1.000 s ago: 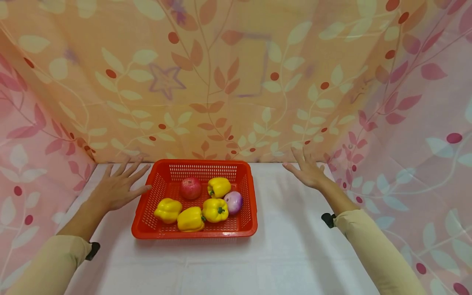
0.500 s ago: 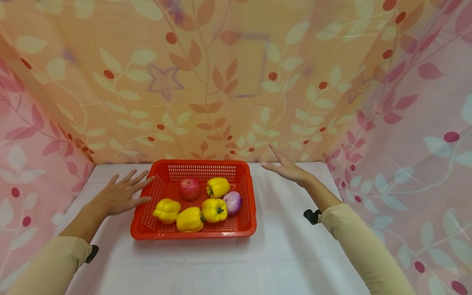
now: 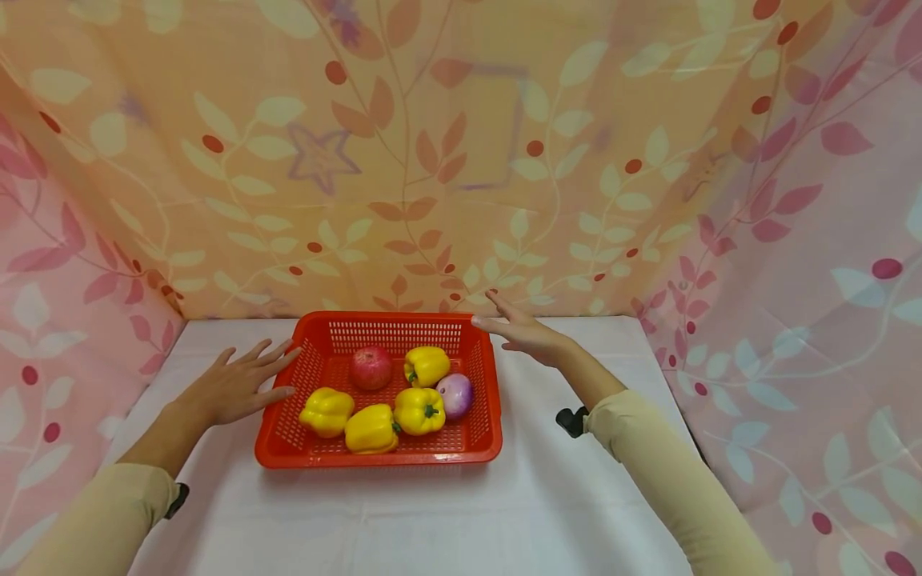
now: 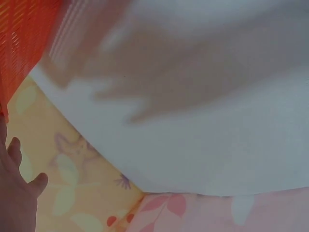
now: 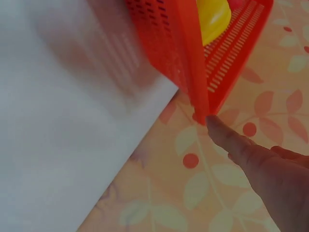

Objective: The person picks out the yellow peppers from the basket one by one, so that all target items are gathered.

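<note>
A red plastic basket [image 3: 382, 459] with slotted walls stands on the white table. Inside lie several yellow bell peppers [image 3: 371, 430], a red pomegranate [image 3: 371, 368] and a purple onion [image 3: 454, 396]. My left hand [image 3: 234, 388] is spread out over the basket's left rim, fingers straight and holding nothing. On the other side, my right hand [image 3: 529, 334] reaches in from the right with extended fingers, its tips at the back right corner of the rim. In the right wrist view a finger [image 5: 227, 137] of that hand overlaps the basket's corner.
A white cloth [image 3: 432, 520] covers the table. Patterned fabric hangs close behind as an orange backdrop [image 3: 446, 160], and pink leaf-printed curtains [image 3: 814, 240] enclose both sides. The table's back edge runs just behind the basket.
My right hand has swung left from the right part of the table to the basket's right rim. The left hand has come slightly lower, still beside the left rim. The basket's contents stay put.
</note>
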Tool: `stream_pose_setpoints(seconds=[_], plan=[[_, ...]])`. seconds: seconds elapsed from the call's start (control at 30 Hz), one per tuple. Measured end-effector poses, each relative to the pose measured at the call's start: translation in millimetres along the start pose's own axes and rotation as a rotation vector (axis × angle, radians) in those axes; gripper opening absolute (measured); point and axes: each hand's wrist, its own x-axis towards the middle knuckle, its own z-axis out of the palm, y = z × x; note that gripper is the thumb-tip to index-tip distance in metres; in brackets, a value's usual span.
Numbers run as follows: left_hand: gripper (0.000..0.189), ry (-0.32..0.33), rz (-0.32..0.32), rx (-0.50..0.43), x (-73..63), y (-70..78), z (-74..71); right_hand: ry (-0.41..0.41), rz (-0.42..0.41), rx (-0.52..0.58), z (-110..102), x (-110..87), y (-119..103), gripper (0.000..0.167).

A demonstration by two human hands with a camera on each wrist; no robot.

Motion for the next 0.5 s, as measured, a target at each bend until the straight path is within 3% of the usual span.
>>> stream_pose_setpoints(seconds=[0.3, 0.5], plan=[[0.082, -0.03, -0.019, -0.01, 1.4, 3.4, -3.8, -0.091, 0.044, 0.201, 28.2, 20.0, -1.3, 0.079], [0.082, -0.04, -0.022, -0.02, 2.1, 4.2, -4.4, -0.119, 0.086, 0.303, 49.8, 33.9, -1.0, 0.082]])
